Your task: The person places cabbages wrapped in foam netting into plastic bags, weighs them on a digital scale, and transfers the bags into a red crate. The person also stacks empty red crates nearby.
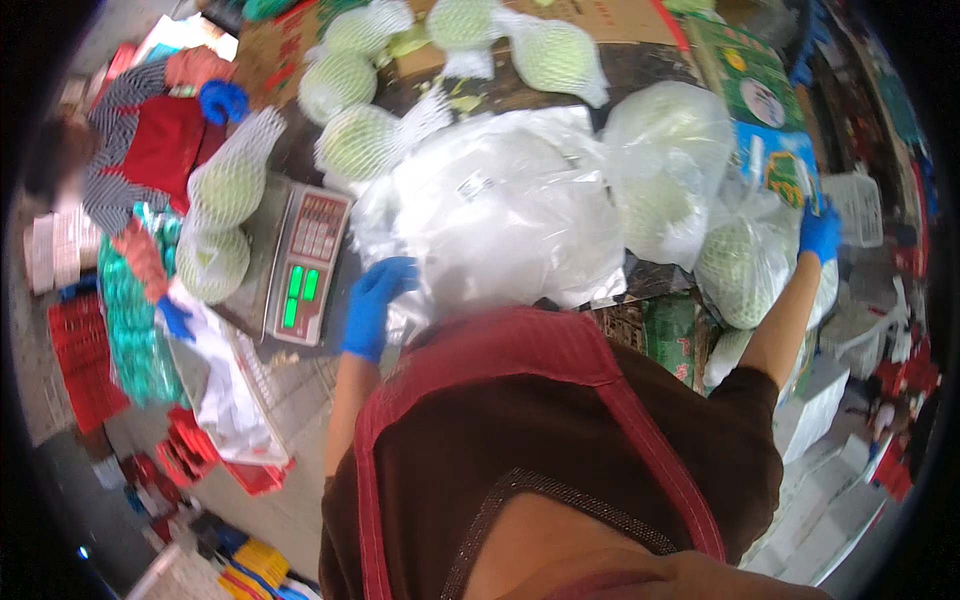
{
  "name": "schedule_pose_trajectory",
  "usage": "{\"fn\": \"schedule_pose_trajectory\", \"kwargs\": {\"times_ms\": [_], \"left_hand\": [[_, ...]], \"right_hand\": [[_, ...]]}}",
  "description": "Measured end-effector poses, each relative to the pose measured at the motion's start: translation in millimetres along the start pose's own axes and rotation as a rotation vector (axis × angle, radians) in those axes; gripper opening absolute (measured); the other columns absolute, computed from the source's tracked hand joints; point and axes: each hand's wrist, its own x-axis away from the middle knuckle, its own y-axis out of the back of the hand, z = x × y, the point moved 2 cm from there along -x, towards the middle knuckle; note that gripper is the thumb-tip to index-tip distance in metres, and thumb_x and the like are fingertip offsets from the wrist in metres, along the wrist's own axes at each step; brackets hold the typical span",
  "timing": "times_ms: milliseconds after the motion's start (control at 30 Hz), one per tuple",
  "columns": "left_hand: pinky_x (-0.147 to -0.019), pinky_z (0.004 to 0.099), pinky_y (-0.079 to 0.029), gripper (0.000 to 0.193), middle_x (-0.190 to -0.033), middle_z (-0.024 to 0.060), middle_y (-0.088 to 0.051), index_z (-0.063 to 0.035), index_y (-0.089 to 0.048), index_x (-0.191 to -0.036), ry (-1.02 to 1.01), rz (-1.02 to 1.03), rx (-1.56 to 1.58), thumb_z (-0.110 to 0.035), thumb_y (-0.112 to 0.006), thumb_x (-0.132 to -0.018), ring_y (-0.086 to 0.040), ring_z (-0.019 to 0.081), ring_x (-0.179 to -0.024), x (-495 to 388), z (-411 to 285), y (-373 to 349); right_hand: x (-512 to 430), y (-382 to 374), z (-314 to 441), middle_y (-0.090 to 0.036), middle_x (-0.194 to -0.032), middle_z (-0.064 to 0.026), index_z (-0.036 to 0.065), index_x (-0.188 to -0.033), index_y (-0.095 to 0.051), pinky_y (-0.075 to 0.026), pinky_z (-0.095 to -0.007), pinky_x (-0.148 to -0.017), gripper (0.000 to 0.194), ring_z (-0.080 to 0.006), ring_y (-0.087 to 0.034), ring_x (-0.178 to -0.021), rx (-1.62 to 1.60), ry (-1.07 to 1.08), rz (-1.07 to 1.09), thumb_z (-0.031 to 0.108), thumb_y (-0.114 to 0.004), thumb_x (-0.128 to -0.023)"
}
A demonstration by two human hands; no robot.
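My left hand (379, 304), in a blue glove, is at the left edge of a pile of clear plastic bags (517, 202); whether its fingers grip the film is not clear. At the far right, my gloved right hand (820, 229) is closed on the upper part of a clear plastic bag (784, 259). Inside that bag sits a pale green cabbage in a white foam net (739, 274). Beside it stands a fuller plastic bag (667, 172) with pale green heads showing through. A digital scale (309, 262) with a lit green display lies left of my left hand.
Several netted cabbages (360, 142) lie along the table's far side, near cardboard (622, 22) and loose leaves (466, 103). On the left, a co-worker in a red apron (161, 146) and blue gloves stands by two netted cabbages (229, 187). A white plastic basket (851, 210) is beyond my right hand.
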Motion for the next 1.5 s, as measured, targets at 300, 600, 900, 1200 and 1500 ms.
{"fn": "schedule_pose_trajectory", "kwargs": {"times_ms": [300, 600, 900, 1200, 1500], "left_hand": [[-0.087, 0.0303, -0.049, 0.029, -0.107, 0.0073, -0.064, 0.0017, -0.062, -0.114, -0.031, 0.334, 0.029, -0.018, -0.052, -0.096, -0.062, 0.0173, -0.095, -3.7, 40.9, -25.8], [-0.092, 0.0318, -0.047, 0.035, -0.113, 0.0124, -0.064, 0.0018, -0.058, -0.122, -0.042, 0.302, -0.018, -0.021, -0.056, -0.095, -0.059, 0.0188, -0.102, 25.9, 25.3, 4.7], [-0.070, 0.0298, -0.052, 0.024, -0.079, 0.0057, -0.065, -0.0103, -0.064, -0.113, -0.397, -0.118, -0.166, -0.017, -0.052, -0.094, -0.063, 0.0117, -0.074, 8.5, -16.5, 29.2], [-0.102, 0.0408, -0.039, 0.034, -0.115, 0.0079, -0.057, -0.0042, -0.056, -0.117, -0.244, 0.277, 0.765, -0.029, -0.052, -0.095, -0.051, 0.0227, -0.114, 19.4, -5.3, 102.5], [-0.097, 0.0320, -0.043, 0.053, -0.116, 0.0120, -0.063, 0.0012, -0.059, -0.120, -0.046, 0.239, 0.235, -0.045, -0.043, -0.099, -0.058, 0.0180, -0.108, 12.8, 9.1, 107.7]], "right_hand": [[312.4, 55.1, 340.6, -0.062, -0.110, -0.0109, 0.009, -0.114, -0.063, -0.045, -0.0374, -0.094, 0.033, -0.0319, -0.058, -0.102, -1.006, 1.235, 0.558, 0.030, -0.063, -0.088], [280.1, 79.1, 430.7, -0.061, -0.121, -0.0103, 0.002, -0.122, -0.057, -0.043, -0.0358, -0.100, 0.033, -0.0233, -0.057, -0.110, -1.950, -0.436, 1.452, 0.019, -0.051, -0.094], [290.6, 210.4, 513.7, -0.059, -0.098, -0.0088, 0.002, -0.113, -0.053, -0.054, -0.0374, -0.074, 0.029, -0.0182, -0.059, -0.084, -2.198, -0.048, 0.994, 0.009, -0.060, -0.086], [303.0, 167.2, 504.9, -0.057, -0.083, -0.0089, -0.002, -0.119, -0.050, -0.059, -0.0368, -0.065, 0.036, -0.0176, -0.059, -0.064, -1.949, -0.038, 1.018, 0.001, -0.057, -0.084], [296.3, 164.1, 462.7, -0.057, -0.090, -0.0012, 0.003, -0.124, -0.051, -0.047, -0.0254, -0.070, 0.040, -0.0094, -0.053, -0.073, -1.962, 0.038, 1.076, 0.006, -0.057, -0.084]]}}
